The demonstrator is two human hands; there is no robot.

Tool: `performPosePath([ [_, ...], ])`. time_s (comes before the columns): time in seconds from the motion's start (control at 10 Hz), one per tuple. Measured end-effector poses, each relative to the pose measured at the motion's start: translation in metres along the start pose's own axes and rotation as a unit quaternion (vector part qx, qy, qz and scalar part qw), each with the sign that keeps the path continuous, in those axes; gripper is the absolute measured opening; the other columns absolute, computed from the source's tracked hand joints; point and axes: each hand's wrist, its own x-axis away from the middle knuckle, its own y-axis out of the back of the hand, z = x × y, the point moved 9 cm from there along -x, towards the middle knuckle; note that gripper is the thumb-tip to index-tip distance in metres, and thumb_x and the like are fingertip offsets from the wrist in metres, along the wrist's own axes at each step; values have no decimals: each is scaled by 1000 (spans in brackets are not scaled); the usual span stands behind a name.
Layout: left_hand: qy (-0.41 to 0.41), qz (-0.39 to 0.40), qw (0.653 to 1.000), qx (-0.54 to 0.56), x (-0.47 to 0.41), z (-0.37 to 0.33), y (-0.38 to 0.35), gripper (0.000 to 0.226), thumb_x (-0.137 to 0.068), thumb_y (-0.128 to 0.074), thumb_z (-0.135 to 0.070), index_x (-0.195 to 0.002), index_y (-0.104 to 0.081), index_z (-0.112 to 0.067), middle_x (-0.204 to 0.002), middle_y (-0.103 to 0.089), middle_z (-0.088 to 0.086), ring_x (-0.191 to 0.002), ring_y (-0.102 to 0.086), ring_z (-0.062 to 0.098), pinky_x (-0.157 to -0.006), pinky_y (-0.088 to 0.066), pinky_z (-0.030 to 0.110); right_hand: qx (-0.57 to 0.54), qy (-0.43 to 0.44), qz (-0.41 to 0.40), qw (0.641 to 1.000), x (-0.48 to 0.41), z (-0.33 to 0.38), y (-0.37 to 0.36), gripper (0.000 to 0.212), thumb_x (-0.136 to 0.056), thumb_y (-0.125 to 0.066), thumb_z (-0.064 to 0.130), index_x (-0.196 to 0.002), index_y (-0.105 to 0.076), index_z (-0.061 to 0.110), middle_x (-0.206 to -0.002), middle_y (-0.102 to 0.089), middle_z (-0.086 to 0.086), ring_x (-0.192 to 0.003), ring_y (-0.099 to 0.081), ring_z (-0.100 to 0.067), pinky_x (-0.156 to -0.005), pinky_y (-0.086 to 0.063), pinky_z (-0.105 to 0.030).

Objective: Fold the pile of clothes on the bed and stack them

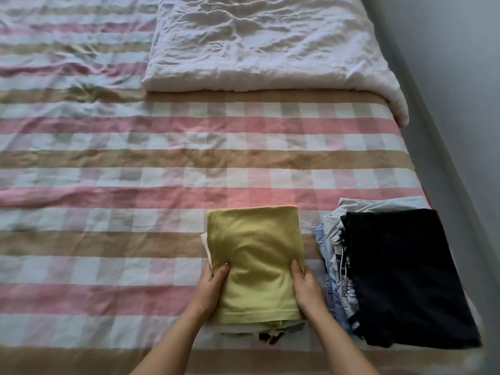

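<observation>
Gripping the folded yellow shirt (254, 261) by its two side edges, the left hand (209, 290) and right hand (308, 289) press thumbs on top, with the fingers hidden below. Under the shirt, other folded layers peek out at the near edge between the wrists. Just beside the right hand lies a pile of blue clothes (338, 280) topped by a dark garment (405, 274), reaching the bed's right edge. Left of the left hand and beyond the thumbs the checked bedspread (108, 185) stretches wide. A white quilt (257, 44) lies far ahead.

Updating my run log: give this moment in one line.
left hand: holds folded yellow garment, left edge | right hand: holds right edge | right stack: dark garment on top
</observation>
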Motion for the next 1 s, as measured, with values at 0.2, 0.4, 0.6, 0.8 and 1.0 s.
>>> performPosePath([
  [0.2,-353,-182,839,-373,50,-111,-18,58,-81,-41,-20,-138,-37,-9,-142,-41,15,-135,-27,24,-112,-17,39,163,163,-148,962,54,33,18,52,-93,-49,35,-133,-43,3,-136,-46,-18,-125,-42,-29,-101,-35,-39],
  [0.4,-232,-12,752,-616,2,-79,-79,55,-98,-20,-40,-144,9,-35,-149,20,-14,-132,33,16,-104,31,38,321,201,-101,920,88,46,-16,79,-94,-3,53,-121,-61,6,-129,-58,-11,-122,-36,-19,-93,-45,-45],
  [0.6,-166,39,741,-649,-12,-63,-84,63,-94,-20,-53,-136,26,-38,-140,37,-15,-127,41,14,-102,31,41,413,127,26,901,70,20,-31,86,-84,-13,70,-142,19,14,-154,17,-5,-143,12,-23,-115,-8,-45],
  [0.8,-79,110,791,-597,38,-94,-66,56,-97,-32,-41,-147,-14,-24,-157,-2,1,-144,4,25,-115,-6,49,434,131,87,887,111,52,0,68,-89,-42,49,-146,-19,19,-156,-8,-2,-144,-3,-17,-114,-15,-43],
  [1.0,-77,120,849,-508,140,-140,-32,52,-94,-41,-37,-141,-31,-19,-145,-38,6,-129,-40,21,-103,-34,29,322,163,75,930,192,107,68,45,-89,-43,51,-131,-42,34,-133,-51,12,-120,-48,-8,-95,-42,-28],
])
